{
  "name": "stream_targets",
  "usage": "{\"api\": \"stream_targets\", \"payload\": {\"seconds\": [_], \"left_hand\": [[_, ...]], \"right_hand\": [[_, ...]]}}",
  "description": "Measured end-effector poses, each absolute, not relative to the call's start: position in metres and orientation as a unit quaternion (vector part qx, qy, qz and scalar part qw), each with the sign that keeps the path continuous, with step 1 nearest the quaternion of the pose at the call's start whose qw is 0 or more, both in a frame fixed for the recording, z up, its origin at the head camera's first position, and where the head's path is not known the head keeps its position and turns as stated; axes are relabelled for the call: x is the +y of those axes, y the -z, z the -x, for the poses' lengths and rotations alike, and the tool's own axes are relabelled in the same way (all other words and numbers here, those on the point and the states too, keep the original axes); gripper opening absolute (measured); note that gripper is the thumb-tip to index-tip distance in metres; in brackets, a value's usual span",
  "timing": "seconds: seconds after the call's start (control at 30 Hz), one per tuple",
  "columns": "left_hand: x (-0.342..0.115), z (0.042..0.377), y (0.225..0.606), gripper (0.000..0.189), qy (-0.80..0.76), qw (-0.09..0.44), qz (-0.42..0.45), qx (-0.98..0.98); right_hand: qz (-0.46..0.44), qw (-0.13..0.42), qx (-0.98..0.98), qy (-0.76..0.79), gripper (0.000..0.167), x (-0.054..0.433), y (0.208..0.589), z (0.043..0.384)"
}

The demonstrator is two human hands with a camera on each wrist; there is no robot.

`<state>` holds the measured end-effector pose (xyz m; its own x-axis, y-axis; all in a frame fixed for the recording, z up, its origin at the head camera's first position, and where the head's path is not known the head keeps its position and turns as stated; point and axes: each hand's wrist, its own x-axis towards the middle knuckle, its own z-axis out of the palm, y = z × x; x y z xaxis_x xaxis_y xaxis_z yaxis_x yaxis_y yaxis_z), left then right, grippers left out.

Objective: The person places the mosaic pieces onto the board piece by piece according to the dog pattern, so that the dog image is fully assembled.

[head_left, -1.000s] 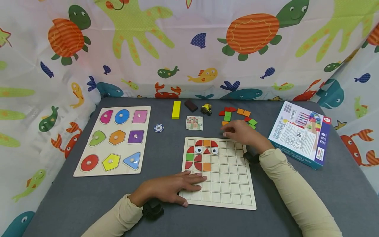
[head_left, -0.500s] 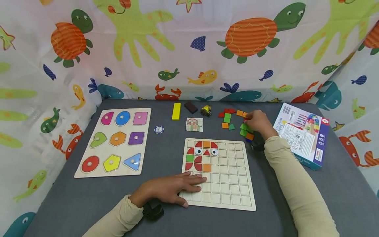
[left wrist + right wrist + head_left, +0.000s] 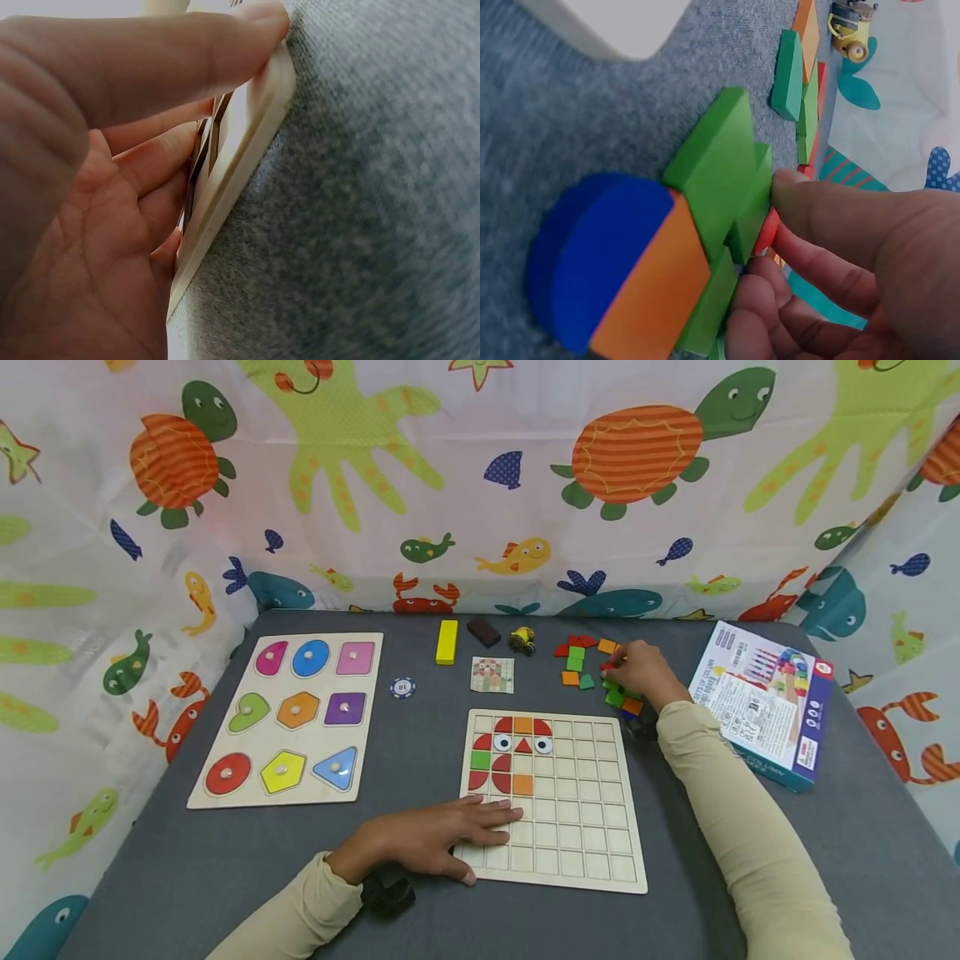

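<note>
My left hand (image 3: 438,839) rests on the lower left of a pale wooden grid board (image 3: 581,837), fingers spread. In the left wrist view, the thumb (image 3: 225,56) lies over the board's corner. Red, green and orange tiles and two eye tiles fill part of the board's upper left. Beyond its upper right corner, my right hand (image 3: 647,672) pinches a small red tile (image 3: 766,231) between thumb and fingers. Right under those fingers lie green tiles (image 3: 724,169), an orange tile (image 3: 656,281) and a blue rounded tile (image 3: 592,251).
More loose tiles (image 3: 575,657) lie left of the right hand. A pattern card (image 3: 492,674), yellow block (image 3: 446,642), dark block (image 3: 483,631) and small yellow toy (image 3: 522,640) stand behind the board. A shape puzzle (image 3: 252,752) and poker chip (image 3: 402,687) are left, a box (image 3: 765,693) right.
My right hand has moved from the board's top edge right to the loose tiles, then slightly left with the red tile at its fingertips. The left hand stays put.
</note>
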<state>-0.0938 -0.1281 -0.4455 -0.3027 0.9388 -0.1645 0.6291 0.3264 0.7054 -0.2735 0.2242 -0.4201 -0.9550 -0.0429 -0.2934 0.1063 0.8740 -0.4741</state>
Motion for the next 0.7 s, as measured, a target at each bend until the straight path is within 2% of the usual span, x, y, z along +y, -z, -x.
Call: {"api": "stream_targets", "payload": {"seconds": [0.1,0.27,0.47,0.7], "left_hand": [[-0.128,0.094,0.446,0.067,-0.267,0.289,-0.514,0.762],[-0.128,0.094,0.444,0.067,-0.27,0.293,-0.507,0.764],[-0.128,0.094,0.444,0.067,-0.27,0.291,-0.513,0.761],[-0.129,0.094,0.445,0.067,-0.27,0.29,-0.511,0.763]], "right_hand": [[-0.014,0.14,0.958,0.251,0.026,0.223,0.421,0.274],[0.006,0.124,0.957,0.264,0.023,0.219,0.423,0.274],[0.075,0.098,0.948,0.292,0.014,0.216,0.428,0.269],[0.13,0.061,0.936,0.321,0.02,0.212,0.422,0.258]]}}
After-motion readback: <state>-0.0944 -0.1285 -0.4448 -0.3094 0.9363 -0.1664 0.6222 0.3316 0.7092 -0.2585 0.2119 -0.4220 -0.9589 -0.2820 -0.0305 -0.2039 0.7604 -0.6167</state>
